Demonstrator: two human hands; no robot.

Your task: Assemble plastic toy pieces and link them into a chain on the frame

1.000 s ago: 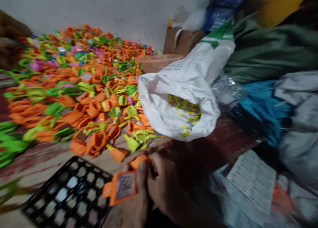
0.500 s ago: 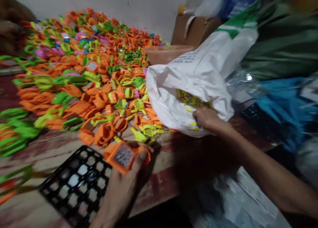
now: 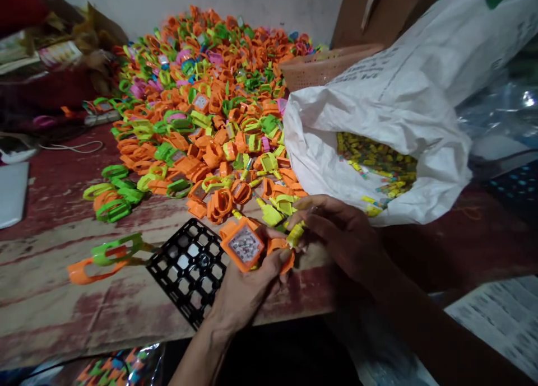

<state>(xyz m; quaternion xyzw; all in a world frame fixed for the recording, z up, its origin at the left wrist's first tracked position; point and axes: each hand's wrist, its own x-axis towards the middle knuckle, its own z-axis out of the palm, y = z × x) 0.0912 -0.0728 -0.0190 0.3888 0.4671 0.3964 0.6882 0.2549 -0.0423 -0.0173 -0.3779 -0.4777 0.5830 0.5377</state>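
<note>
My left hand grips an orange toy watch with a square, clear-faced case full of small bits; part of its orange band lies under my thumb. Close beside it, my right hand pinches a small yellow piece with its fingertips, at the band's edge. Whether the piece touches the band I cannot tell. Behind my right hand lies a white woven sack, its mouth towards me, with many small yellow pieces inside.
A big heap of orange, green and yellow toy watches covers the table's back. A black grid tray sits left of my left hand, near two loose bands. A pink basket and a cardboard box stand behind the sack.
My right hand has come out of the sack's mouth with a yellow piece and moved left to the watch. The left hand still holds the watch. The view has shifted left.
</note>
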